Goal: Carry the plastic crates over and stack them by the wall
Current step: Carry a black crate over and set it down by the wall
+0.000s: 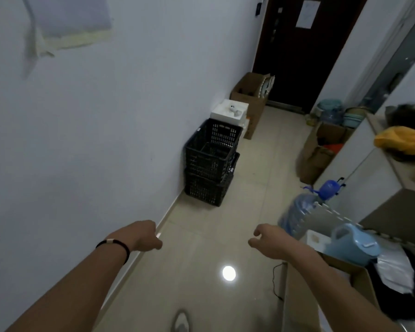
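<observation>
Crates [211,161] black, lattice-perforated. Wall [130,104] pale lilac-white. Floor [225,236] glossy beige tile. Door [302,49] dark brown. Water bottle [297,214] translucent blue.

We're in a hallway, wall [106,140] on our left, floor [201,259] running ahead to a door [304,56] at the far end. Two crates [211,161] sit stacked against that wall, the upper one nested a bit crooked in the lower. Right behind them there's a box [229,112], then a cardboard carton [252,97] just before the door. On our right, a water bottle [300,212] stands near a counter [379,168], with a jug [352,245] in an open carton [297,295] closest to us. Our left hand [145,236] and right hand [267,242] hang over bare floor, well short of the crates, holding nothing.
</observation>
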